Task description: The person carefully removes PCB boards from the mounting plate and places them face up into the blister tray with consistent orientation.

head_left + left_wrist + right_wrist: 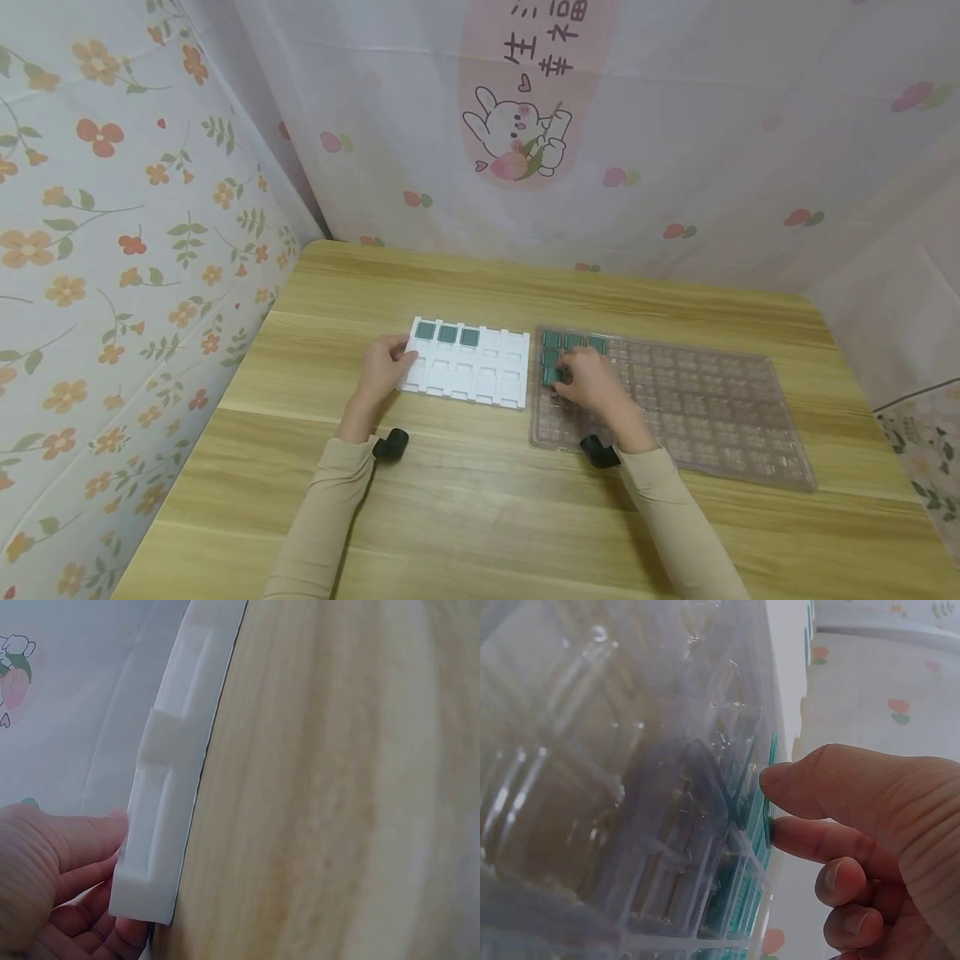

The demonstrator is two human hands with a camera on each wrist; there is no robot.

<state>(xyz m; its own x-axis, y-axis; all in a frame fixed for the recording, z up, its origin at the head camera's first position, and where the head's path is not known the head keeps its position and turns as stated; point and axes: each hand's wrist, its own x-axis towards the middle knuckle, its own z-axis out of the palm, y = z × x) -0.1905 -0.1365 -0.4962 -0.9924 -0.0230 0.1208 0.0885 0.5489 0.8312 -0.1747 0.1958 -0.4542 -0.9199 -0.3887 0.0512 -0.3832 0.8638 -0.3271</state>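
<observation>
My left hand [384,365] grips the left end of a white plastic tray [463,398], thumb along its edge and fingers at the outer end in the left wrist view. Three small green square circuit boards [447,334] sit in the left pockets of its far row. My right hand [596,383] is over the left part of a clear plastic tray [712,408]. Between thumb and index finger it pinches the edges of a thin green circuit board [767,817], seen edge-on in the right wrist view. Several more green boards [573,342] lie in the clear tray's far left pockets.
Both trays lie side by side on a wood-grain table [450,517], a narrow gap between them. A patterned curtain [675,125] hangs behind the table, and a floral one [112,292] along the left. Black wrist cameras [392,445] are strapped to both wrists.
</observation>
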